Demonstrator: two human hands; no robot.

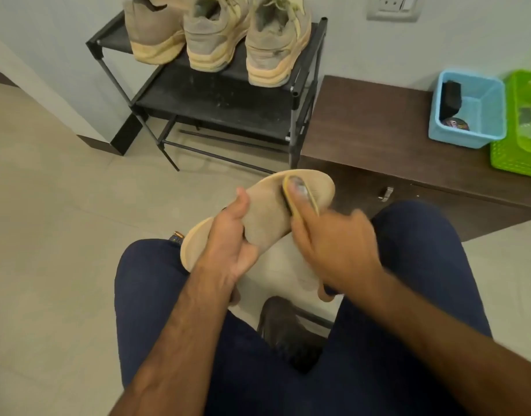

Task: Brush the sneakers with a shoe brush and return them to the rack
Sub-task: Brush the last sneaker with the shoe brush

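Observation:
A tan sneaker (267, 219) with a pale orange sole lies on its side above my knees. My left hand (228, 235) grips it round the middle, thumb on the upper. My right hand (333, 250) holds a wooden shoe brush (300, 195), and the brush is pressed against the sneaker's toe area; hand and brush are blurred. Three matching sneakers (216, 34) stand heel-out on the top shelf of a black shoe rack (198, 100) by the wall.
A low dark-brown wooden cabinet (372, 124) stands right of the rack. A blue basket (468, 109) with small dark items and a green basket (522, 124) sit on it. Beige floor tiles surround my legs in dark blue trousers. A wall socket (393, 7) is above.

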